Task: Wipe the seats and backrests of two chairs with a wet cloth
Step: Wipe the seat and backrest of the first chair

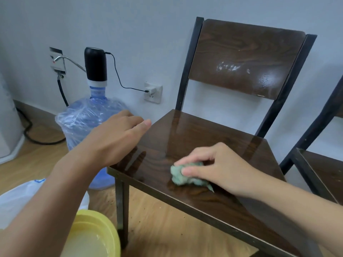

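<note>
A dark wooden chair with a black metal frame stands against the wall; its seat (213,138) looks glossy and its backrest (241,52) carries wet streaks and a whitish smear. My right hand (217,164) presses a crumpled green cloth (185,178) onto the front part of the seat. My left hand (118,138) rests at the seat's left front corner, fingers loosely apart, holding nothing. A second chair (323,169) of the same kind shows only partly at the right edge.
A blue water jug (81,123) with a black pump (95,64) stands left of the chair, its cable running to a wall socket (153,91). A yellow basin (92,236) with water sits on the wooden floor at bottom left, beside a white plastic bag (18,199).
</note>
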The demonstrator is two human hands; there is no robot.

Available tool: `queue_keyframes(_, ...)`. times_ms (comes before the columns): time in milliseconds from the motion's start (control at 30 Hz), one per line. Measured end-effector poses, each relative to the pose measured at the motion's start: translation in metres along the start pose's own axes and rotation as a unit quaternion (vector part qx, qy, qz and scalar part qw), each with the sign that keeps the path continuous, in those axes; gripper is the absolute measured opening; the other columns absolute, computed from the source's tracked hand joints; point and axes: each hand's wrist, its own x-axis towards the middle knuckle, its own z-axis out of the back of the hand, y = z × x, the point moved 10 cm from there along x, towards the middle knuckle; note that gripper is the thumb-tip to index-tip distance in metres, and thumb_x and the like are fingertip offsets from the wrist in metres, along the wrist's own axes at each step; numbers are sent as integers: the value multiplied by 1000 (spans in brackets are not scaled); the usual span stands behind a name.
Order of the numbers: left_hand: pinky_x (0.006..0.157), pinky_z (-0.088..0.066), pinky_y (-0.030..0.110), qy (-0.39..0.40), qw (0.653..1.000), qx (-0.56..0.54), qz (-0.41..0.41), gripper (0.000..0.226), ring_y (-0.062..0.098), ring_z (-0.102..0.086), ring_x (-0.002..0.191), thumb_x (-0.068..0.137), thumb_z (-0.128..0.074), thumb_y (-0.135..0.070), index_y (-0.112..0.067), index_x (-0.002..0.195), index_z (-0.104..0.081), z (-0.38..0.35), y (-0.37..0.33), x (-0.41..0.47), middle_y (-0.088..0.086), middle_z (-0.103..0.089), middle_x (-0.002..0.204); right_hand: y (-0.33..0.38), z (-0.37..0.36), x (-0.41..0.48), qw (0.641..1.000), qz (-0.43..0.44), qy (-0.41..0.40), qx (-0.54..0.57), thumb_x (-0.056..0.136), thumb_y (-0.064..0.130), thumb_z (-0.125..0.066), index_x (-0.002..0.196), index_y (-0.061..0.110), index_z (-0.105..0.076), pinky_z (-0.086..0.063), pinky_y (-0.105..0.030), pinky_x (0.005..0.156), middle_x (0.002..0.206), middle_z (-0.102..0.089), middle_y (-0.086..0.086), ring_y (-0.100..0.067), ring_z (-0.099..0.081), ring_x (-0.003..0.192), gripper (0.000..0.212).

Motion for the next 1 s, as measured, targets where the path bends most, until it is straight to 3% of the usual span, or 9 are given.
queue_keyframes(100, 97, -42, 44, 9, 1000, -5, -24, 69, 11, -54, 104, 87, -18, -71, -27, 101, -68, 0, -3, -3, -10, -57, 107, 0, -1, -55, 995, -26, 89, 27, 85, 24, -81, 102, 31, -84, -58, -25, 87, 100, -77, 5, -10, -72, 95, 18)
queue_keyframes(233, 97, -41, 41, 3, 998, -33, -61, 67, 3, -51, 107, 85, -18, -78, -40, 107, -68, -3, -19, 4, -22, -55, 107, -33, 33, -102, 974, -91, 169, 124, 84, 15, -81, 105, 11, -82, -55, -31, 88, 103, -79, -9, -17, -73, 96, 22)
queue_keyframes(333, 91, -37, 32, -5, 995, -56, -87, 60, 0, -50, 105, 91, -22, -71, -38, 104, -69, -12, -43, 5, -22, -55, 106, -100, 116, -85, 959, -181, -13, 219, 82, 13, -79, 103, 3, -81, -59, -32, 84, 108, -77, -19, -25, -74, 92, 24)
queue_keyframes(433, 93, -37, 32, 0, 995, -55, -88, 54, 5, -51, 108, 96, -25, -65, -36, 109, -70, -22, -58, 5, -19, -55, 108, -159, 200, -58, 944, -222, -235, 62, 90, 9, -74, 100, 6, -80, -58, -28, 76, 111, -78, -18, -23, -75, 77, 13)
queue_keyframes(500, 99, -38, 37, 14, 994, -47, -99, 61, 8, -51, 112, 90, -22, -71, -39, 114, -68, -31, -66, 4, -19, -55, 111, -175, 223, -43, 919, -237, -306, -71, 92, 12, -73, 106, 9, -79, -53, -24, 74, 113, -76, -14, -19, -69, 87, 15)
queue_keyframes(633, 99, -41, 38, 36, 991, -41, -126, 59, 7, -53, 110, 85, -26, -75, -43, 111, -68, -48, -72, 4, -21, -55, 112, -173, 196, -34, 921, -221, -279, -156, 94, 19, -73, 111, 18, -79, -51, -22, 73, 117, -73, -4, -16, -64, 104, 19)
queue_keyframes(767, 90, -40, 33, 4, 989, -19, -145, 20, 15, -57, 106, 86, -58, -56, -46, 101, -65, -45, -68, 5, -13, -56, 105, -123, 149, -83, 949, -149, -222, -165, 90, 27, -76, 101, 31, -80, -51, -23, 78, 101, -75, 15, -4, -66, 95, 12)
queue_keyframes(933, 87, -40, 35, -4, 991, -18, -136, 15, 15, -58, 103, 80, -60, -57, -52, 94, -60, -41, -72, 8, -7, -57, 107, -73, 97, -174, 978, -99, -152, -103, 78, 44, -73, 96, 38, -80, -61, -26, 79, 98, -75, 18, -4, -70, 100, 20)
queue_keyframes(1000, 86, -40, 33, -5, 989, -14, -145, 14, 16, -58, 103, 84, -65, -48, -50, 97, -60, -41, -80, 8, -6, -57, 108, -58, 85, -198, 987, -85, -118, -63, 77, 38, -74, 93, 39, -81, -61, -25, 79, 97, -76, 15, -7, -72, 97, 17)
